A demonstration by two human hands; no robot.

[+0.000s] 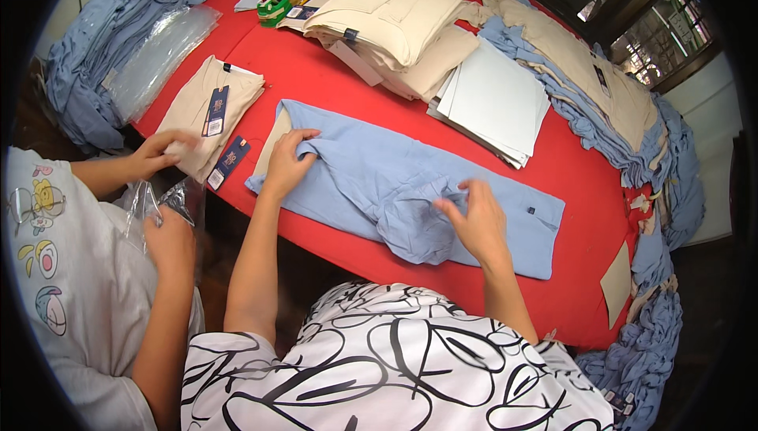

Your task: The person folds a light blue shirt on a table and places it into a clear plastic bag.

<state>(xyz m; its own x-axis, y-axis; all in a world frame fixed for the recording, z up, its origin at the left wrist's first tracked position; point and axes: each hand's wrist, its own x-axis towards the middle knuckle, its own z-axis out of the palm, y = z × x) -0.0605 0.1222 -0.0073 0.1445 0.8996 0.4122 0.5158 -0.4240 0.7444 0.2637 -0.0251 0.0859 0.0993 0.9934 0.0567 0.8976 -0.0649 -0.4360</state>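
A light blue garment (355,143) lies partly folded in front of me, with a crumpled bunch of its cloth in the middle and a small dark label near its right end. My left hand (289,164) is at its left end, fingers closed on a fold of the cloth. Over the right part, beside the bunched cloth, is my right hand (483,222), slightly blurred, its thumb and fingers apart with no cloth visibly gripped. A beige strip shows at the garment's left edge.
To my left, a co-worker's hand (162,155) touches a folded beige garment (189,111) with a dark tag; their other hand holds clear plastic. Beyond stand a beige garment stack (387,13), white sheets (493,103), a green tape dispenser (272,9) and clear bags (162,60). Blue garments heap along the red table's (260,52) edges.
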